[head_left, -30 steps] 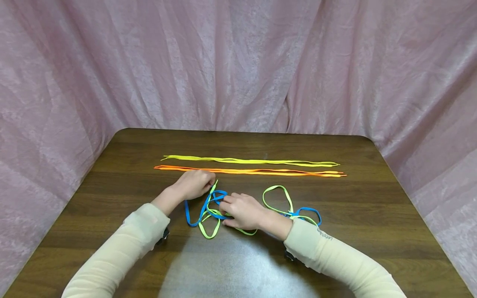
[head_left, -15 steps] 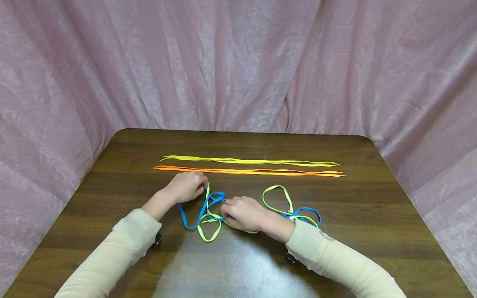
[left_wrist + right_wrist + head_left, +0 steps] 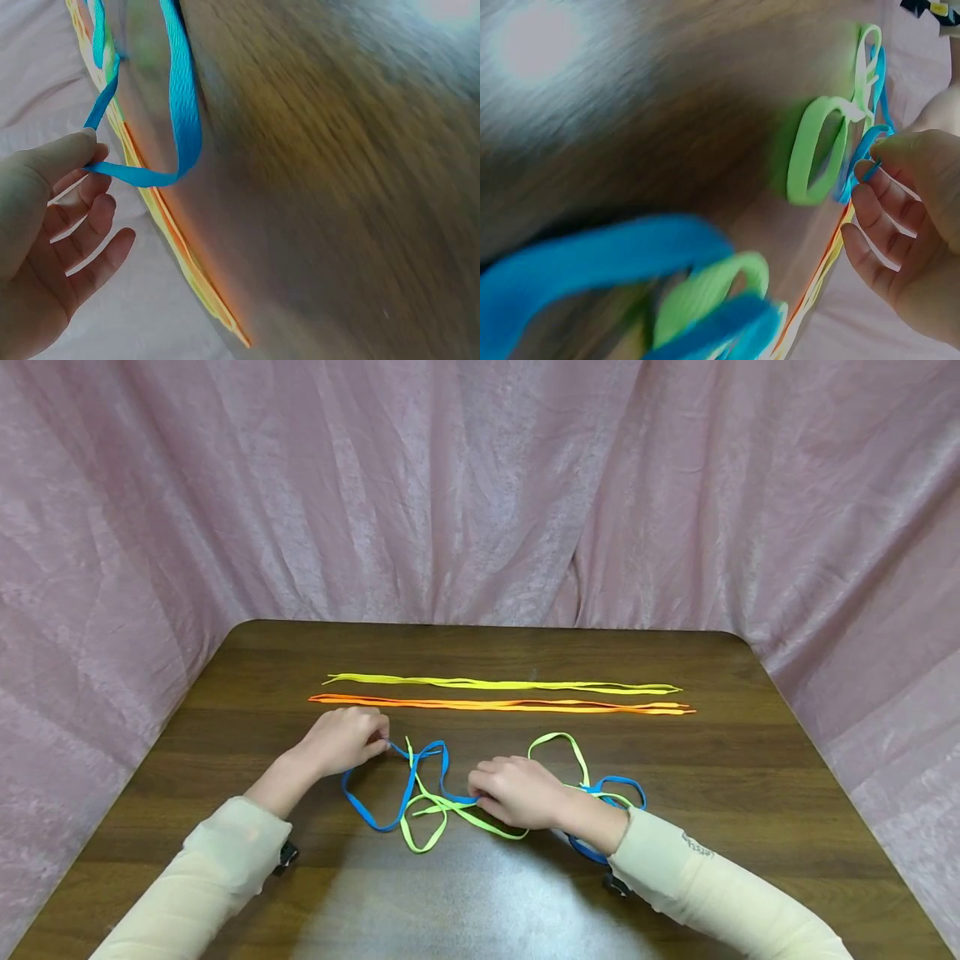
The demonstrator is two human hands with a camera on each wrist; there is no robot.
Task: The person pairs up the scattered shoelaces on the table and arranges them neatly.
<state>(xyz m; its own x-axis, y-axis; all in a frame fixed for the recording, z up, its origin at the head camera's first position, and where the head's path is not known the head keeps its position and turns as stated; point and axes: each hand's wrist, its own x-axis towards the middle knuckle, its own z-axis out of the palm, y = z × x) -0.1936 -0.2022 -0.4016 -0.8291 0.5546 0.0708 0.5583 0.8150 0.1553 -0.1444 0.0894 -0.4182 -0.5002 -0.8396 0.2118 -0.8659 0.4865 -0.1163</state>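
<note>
My left hand (image 3: 341, 743) pinches a flat blue shoelace (image 3: 444, 768) between thumb and forefinger, slightly above the table. In the left wrist view, the blue lace (image 3: 184, 105) hangs in a loop from those fingertips, the other fingers loosely bent. To the right, my right hand (image 3: 517, 791) pinches another part of the blue lace; the right wrist view shows the blue strand (image 3: 871, 171) at its thumb and forefinger. A light green shoelace (image 3: 408, 837) lies looped and tangled with the blue one between the hands. More green and blue loops lie beyond the right wrist, partly hidden by the forearm.
Behind the hands, an orange shoelace (image 3: 510, 706) and a yellow shoelace (image 3: 510, 686) lie stretched out side by side across the brown wooden table (image 3: 750, 877). Pink curtains (image 3: 480, 493) hang round the table's back and sides.
My left hand has moved left, drawing the blue lace with it. My right hand has shifted slightly right. The blue and green loops between the hands have spread apart.
</note>
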